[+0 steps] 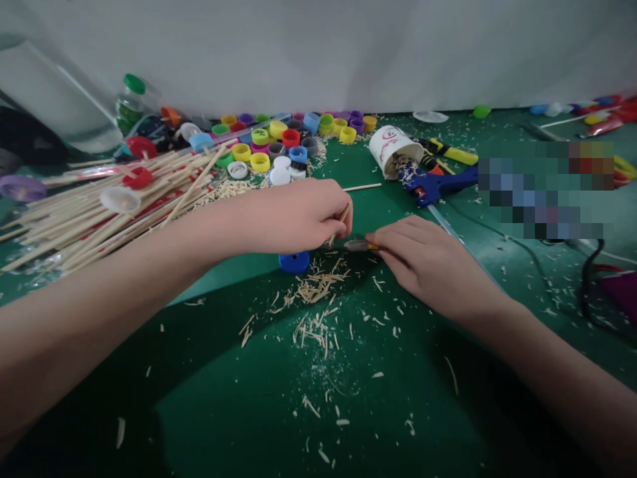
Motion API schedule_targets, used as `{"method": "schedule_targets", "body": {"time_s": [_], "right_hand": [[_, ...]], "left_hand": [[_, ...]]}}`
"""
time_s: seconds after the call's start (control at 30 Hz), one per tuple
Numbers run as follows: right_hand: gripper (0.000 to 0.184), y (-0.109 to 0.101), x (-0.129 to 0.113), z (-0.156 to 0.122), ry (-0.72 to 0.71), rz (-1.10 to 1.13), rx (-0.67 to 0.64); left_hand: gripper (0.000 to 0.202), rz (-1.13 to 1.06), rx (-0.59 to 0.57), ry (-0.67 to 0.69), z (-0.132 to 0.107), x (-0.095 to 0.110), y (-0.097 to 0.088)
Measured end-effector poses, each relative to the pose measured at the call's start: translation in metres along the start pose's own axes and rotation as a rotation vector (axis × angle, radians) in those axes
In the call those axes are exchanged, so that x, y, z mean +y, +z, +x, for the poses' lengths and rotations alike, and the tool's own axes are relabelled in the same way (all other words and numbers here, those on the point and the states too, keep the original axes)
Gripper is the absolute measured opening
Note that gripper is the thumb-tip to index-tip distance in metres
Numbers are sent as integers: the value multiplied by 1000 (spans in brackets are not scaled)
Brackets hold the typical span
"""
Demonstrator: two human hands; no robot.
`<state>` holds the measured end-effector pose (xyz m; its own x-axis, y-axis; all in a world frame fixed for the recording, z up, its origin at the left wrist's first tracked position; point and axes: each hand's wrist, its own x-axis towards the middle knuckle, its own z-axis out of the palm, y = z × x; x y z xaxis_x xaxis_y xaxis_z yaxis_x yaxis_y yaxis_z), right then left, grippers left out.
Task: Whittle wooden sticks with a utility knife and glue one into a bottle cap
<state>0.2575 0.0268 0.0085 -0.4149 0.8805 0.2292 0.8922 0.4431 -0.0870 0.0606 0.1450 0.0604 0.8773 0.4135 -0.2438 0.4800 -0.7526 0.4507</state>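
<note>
My left hand (318,214) is closed around a thin wooden stick (344,212), of which only short lengths show between and below the fingers. Facing it from the right, my right hand (423,260) grips a small knife (356,245). Its grey blade points left, close to the lower end of the stick, and a bit of yellowish handle shows at my fingertips. A blue bottle cap (293,261) lies on the table just under my left wrist. Pale wood shavings (318,287) are heaped below both hands.
Many wooden sticks (99,219) lie bundled at the left. Coloured bottle caps (260,161) spread along the back near a green-capped bottle (130,106). A tipped paper cup (393,149), a blue glue gun (438,184) and its cord occupy the right of the green table (223,411).
</note>
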Motion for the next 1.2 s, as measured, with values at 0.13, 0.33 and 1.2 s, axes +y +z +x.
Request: {"method": "schedule_targets", "body": {"time_s": [0.13, 0.33, 1.2], "right_hand": [[26, -1, 0, 2, -14, -14, -14], [27, 1, 2, 1, -18, -13, -3], [24, 3, 0, 6, -51, -53, -79]], "left_hand": [[35, 29, 64, -80, 1, -1, 0], [33, -11, 214, -103, 1, 0, 1], [30, -143, 115, 146, 0, -13, 1]]}}
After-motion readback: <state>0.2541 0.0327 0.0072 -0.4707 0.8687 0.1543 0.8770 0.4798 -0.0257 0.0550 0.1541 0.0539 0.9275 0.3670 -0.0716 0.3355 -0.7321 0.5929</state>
